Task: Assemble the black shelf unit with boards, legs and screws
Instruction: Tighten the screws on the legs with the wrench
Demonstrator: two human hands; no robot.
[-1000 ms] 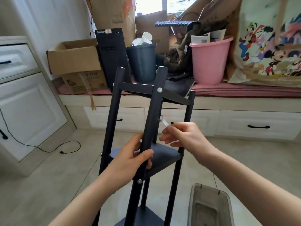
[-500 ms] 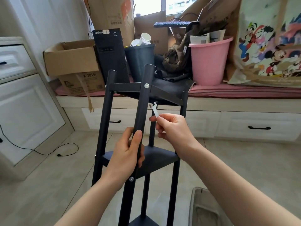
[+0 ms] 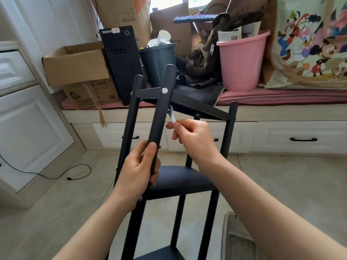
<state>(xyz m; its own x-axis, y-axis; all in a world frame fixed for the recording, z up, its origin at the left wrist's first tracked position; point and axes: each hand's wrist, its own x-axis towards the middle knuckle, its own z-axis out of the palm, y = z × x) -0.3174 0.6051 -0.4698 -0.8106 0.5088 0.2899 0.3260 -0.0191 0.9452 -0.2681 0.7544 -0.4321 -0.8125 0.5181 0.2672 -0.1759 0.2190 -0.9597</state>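
at frame centre, black shelf unit (image 3: 180,180) stands on the tiled floor (image 3: 291,184), tilted, its top leaning toward 12 o'clock. three boards visible: top board (image 3: 197,105), middle board (image 3: 180,181), bottom board (image 3: 159,255) cut off at 6 o'clock. four legs fitted; near leg (image 3: 161,113) carries a silver screw (image 3: 164,90) at top-board level.

left hand (image 3: 139,171) grips the near leg just above the middle board, thumb laid along the front of the tube, fingers curled round behind it.

right hand (image 3: 195,139) at 3 o'clock of that leg, fingers pinching a small white wrench (image 3: 171,114); wrench head sits under the top board, right behind the near leg. cannot tell if it is seated on a fastener.

at 12 o'clock, window bench (image 3: 281,96) carries cardboard box (image 3: 75,64), black pc tower (image 3: 122,61), dark bin (image 3: 159,62), pink bucket (image 3: 242,61). grey tray (image 3: 236,239) on the floor at 5 o'clock, black cable (image 3: 56,175) at 9.
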